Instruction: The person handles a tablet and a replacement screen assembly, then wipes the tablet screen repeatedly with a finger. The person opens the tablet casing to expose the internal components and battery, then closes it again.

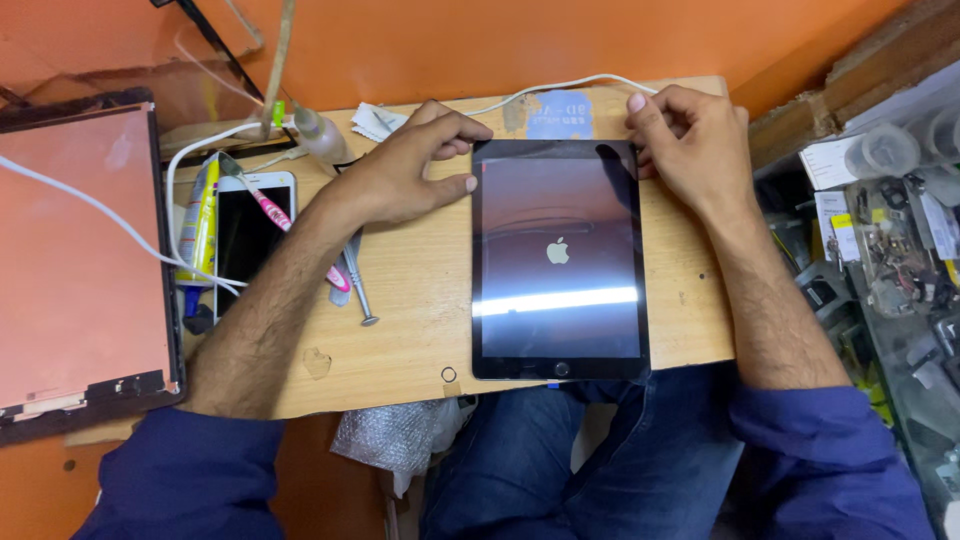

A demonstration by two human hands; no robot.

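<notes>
- Far left: a detached screen panel [80, 260] lies face-up, its left part cut off by the frame edge; whether it is an old part or a spare cannot be told.
- Left of the bench [400, 340]: a white phone [250, 235], a yellow glue tube [203, 215], a pink toothbrush [290, 225] and a metal tool [358, 285] lie partly under the forearm, so their full shapes are hidden.
- Left hand [405, 165]: rests at the tablet's far-left corner, fingers loosely spread, thumb tip touching the frame edge; it presses, grips nothing.
- Centre: the dark tablet [558, 260] lies flat on the bench, its near edge overhanging toward the lap. The glass looks seated and the screen shows a start-up logo, so assembly seems mostly done; it appears to be booting for a check.
- Right hand [690, 145]: fingers curled over the far-right corner, pressing down; fingertips are hidden beneath the knuckles.
- A white cable [560, 88] runs behind the tablet; its connection is unseen.
- Far right: cluttered shelves [880, 220], contents too small to identify.
</notes>
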